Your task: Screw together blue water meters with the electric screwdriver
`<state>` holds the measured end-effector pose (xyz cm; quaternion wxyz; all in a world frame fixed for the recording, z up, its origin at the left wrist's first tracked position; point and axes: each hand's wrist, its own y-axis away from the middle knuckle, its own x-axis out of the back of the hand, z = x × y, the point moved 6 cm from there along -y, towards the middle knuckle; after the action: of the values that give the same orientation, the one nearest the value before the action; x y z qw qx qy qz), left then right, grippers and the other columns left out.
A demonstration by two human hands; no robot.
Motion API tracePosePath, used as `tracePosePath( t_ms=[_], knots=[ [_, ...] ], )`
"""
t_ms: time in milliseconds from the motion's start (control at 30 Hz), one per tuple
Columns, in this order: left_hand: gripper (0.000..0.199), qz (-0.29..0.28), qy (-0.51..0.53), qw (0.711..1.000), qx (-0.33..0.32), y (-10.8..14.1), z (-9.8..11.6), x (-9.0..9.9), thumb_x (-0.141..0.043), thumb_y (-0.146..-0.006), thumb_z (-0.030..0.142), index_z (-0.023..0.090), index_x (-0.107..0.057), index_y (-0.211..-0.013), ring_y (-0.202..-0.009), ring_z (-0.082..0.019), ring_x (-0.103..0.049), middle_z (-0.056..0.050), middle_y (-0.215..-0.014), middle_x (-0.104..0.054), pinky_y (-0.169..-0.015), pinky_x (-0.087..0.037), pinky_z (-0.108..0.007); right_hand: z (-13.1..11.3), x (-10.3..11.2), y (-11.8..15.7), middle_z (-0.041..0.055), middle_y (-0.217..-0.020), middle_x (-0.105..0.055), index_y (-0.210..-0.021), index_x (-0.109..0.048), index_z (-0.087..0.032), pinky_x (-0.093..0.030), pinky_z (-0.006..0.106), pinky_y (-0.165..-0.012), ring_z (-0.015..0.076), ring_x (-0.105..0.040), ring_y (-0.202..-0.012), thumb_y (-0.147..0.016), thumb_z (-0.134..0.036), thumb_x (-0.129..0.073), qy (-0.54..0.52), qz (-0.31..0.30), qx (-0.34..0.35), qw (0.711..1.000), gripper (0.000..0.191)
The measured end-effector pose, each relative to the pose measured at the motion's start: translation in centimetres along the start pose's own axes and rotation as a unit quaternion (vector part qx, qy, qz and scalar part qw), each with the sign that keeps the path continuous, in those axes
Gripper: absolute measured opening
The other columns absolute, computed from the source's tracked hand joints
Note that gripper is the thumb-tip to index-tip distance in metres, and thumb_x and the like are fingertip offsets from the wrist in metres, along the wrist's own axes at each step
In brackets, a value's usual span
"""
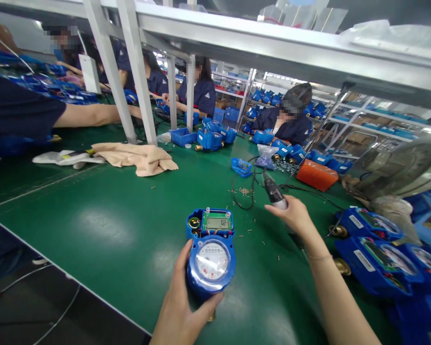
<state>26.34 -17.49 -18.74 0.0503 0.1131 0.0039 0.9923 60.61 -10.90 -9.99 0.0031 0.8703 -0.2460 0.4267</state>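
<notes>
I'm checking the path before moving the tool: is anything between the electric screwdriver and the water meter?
Nothing visible blocks it. Between the screwdriver in the right hand and the water meter in the left hand lies only green mat with a few loose screws.

the left hand [179, 306] hides the underside of the blue water meter [211, 266], and the black handheld tool [274, 190] in the right hand [294, 214] is too blurred to identify.

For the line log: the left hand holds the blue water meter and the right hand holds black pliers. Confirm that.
Not pliers: the head view shows the right hand holding a black electric screwdriver; the left hand does hold the blue water meter.
</notes>
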Motion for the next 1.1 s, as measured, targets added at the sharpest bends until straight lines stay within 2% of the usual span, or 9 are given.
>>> tracePosePath(
  t_ms=[133,233,367,500,600,767,867,967,1100],
  knots=[
    [0.096,-0.036,0.034,0.999,0.013,-0.4,0.0,-0.4,-0.07,-0.071,0.036,0.03,-0.019,-0.151,-0.131,-0.035,-0.05,-0.01,-0.146,-0.047,-0.112,-0.035,-0.058,-2.2,4.9,0.6,0.0044,-0.075,-0.061,-0.096,-0.067,-0.013,-0.044,0.028,-0.053,0.0159,-0.055,-0.059,-0.062,-0.047,-0.08,-0.162,0.05,-0.056,0.984,0.05],
    [0.098,-0.047,0.03,0.998,0.015,-0.6,0.0,-0.4,-0.071,-0.071,0.034,0.03,-0.016,-0.152,-0.132,-0.034,-0.05,-0.011,-0.148,-0.046,-0.113,-0.034,-0.058,-4.6,5.8,1.7,0.0006,-0.082,-0.059,-0.095,-0.062,-0.018,-0.052,0.029,-0.062,0.0146,-0.059,-0.066,-0.058,-0.044,-0.081,-0.269,0.093,-0.059,0.957,0.049],
    [0.097,-0.042,0.002,0.999,0.014,-0.5,0.1,-0.2,-0.072,-0.072,0.036,0.033,-0.017,-0.152,-0.13,-0.034,-0.052,-0.009,-0.146,-0.049,-0.111,-0.036,-0.058,-7.2,2.9,2.8,-0.0023,-0.074,-0.056,-0.087,-0.06,-0.018,-0.049,0.026,-0.059,0.0126,-0.056,-0.062,-0.054,-0.035,-0.085,-0.356,0.08,-0.057,0.929,0.045],
    [0.095,-0.036,-0.008,0.999,0.009,-0.5,0.2,-0.1,-0.071,-0.072,0.039,0.03,-0.019,-0.152,-0.13,-0.036,-0.053,-0.01,-0.144,-0.051,-0.108,-0.04,-0.058,-8.6,-0.1,3.5,-0.0029,-0.07,-0.055,-0.084,-0.061,-0.017,-0.041,0.023,-0.053,0.0116,-0.052,-0.06,-0.056,-0.031,-0.086,-0.382,0.047,-0.05,0.922,0.04],
    [0.091,-0.028,-0.017,0.999,-0.006,-0.5,0.2,-0.1,-0.07,-0.073,0.04,0.028,-0.025,-0.15,-0.131,-0.036,-0.051,-0.011,-0.144,-0.052,-0.107,-0.043,-0.056,-9.0,-1.1,3.9,-0.0036,-0.069,-0.054,-0.084,-0.062,-0.017,-0.037,0.022,-0.053,0.0098,-0.047,-0.06,-0.061,-0.028,-0.084,-0.38,0.029,-0.032,0.924,0.034],
    [0.088,-0.031,-0.02,0.999,-0.018,-0.6,-0.3,-0.1,-0.071,-0.072,0.04,0.03,-0.028,-0.148,-0.127,-0.035,-0.055,-0.01,-0.143,-0.053,-0.106,-0.043,-0.057,-8.8,-3.6,4.1,-0.0038,-0.067,-0.058,-0.09,-0.057,-0.019,-0.042,0.024,-0.056,0.0124,-0.054,-0.059,-0.066,-0.026,-0.082,-0.424,-0.045,-0.01,0.904,0.035],
    [0.086,-0.039,-0.017,0.999,-0.025,-0.7,-0.5,-0.1,-0.071,-0.074,0.037,0.03,-0.028,-0.147,-0.127,-0.034,-0.055,-0.01,-0.144,-0.051,-0.108,-0.041,-0.057,-8.9,-4.3,4.0,-0.0051,-0.055,-0.056,-0.086,-0.052,-0.02,-0.042,0.025,-0.05,0.012,-0.05,-0.048,-0.073,-0.03,-0.076,-0.44,-0.026,0.001,0.898,0.029],
    [0.085,-0.047,-0.021,0.998,-0.034,-0.6,-0.6,-0.2,-0.07,-0.075,0.035,0.03,-0.026,-0.148,-0.13,-0.033,-0.052,-0.011,-0.147,-0.047,-0.108,-0.041,-0.056,-10.7,-2.4,4.1,-0.0073,-0.054,-0.054,-0.094,-0.054,-0.022,-0.041,0.024,-0.045,0.0113,-0.048,-0.043,-0.077,-0.028,-0.072,-0.45,0.018,0.042,0.892,0.026],
    [0.084,-0.046,-0.028,0.997,-0.053,-0.6,-0.7,-0.2,-0.069,-0.077,0.035,0.028,-0.025,-0.148,-0.13,-0.035,-0.052,-0.012,-0.146,-0.046,-0.107,-0.043,-0.055,-16.2,2.1,5.4,-0.0085,-0.058,-0.052,-0.097,-0.054,-0.025,-0.041,0.022,-0.042,0.0095,-0.048,-0.042,-0.078,-0.019,-0.068,-0.502,0.048,0.123,0.855,0.025]
  ],
)
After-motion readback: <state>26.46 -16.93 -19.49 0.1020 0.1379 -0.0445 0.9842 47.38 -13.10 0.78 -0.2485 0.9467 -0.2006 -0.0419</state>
